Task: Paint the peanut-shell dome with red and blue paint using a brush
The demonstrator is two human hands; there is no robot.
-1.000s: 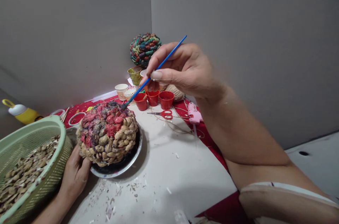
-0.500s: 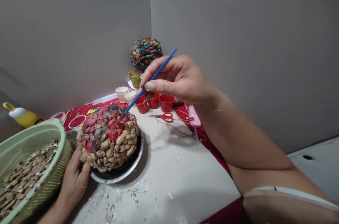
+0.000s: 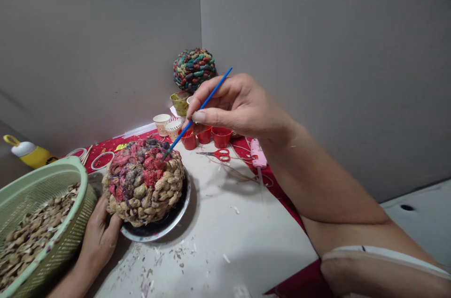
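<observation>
My right hand (image 3: 225,105) pinches a thin blue paintbrush (image 3: 211,95) between thumb and fingers. The brush's tip rests on the upper right of a ball covered in peanut shells (image 3: 165,194). Red and purple paint coats the ball's top and left, while its lower right is bare tan shell. Under the ball is a dark round dish with a pale rim (image 3: 172,230). My left hand (image 3: 100,234) grips the ball's lower left side; its fingertips are hidden behind the ball.
A green plastic basket (image 3: 82,180) of peanut shells stands at left. Behind the ball are paper cups (image 3: 162,124), red cups (image 3: 221,137) and red-handled scissors (image 3: 221,155). A pink glue gun (image 3: 258,153) lies right. A multicoloured ball (image 3: 194,69) sits by the wall, a yellow bottle (image 3: 31,155) far left.
The brush tip has shifted very slightly, still on the red-painted area near the top. My left hand stays in place on the ball.
</observation>
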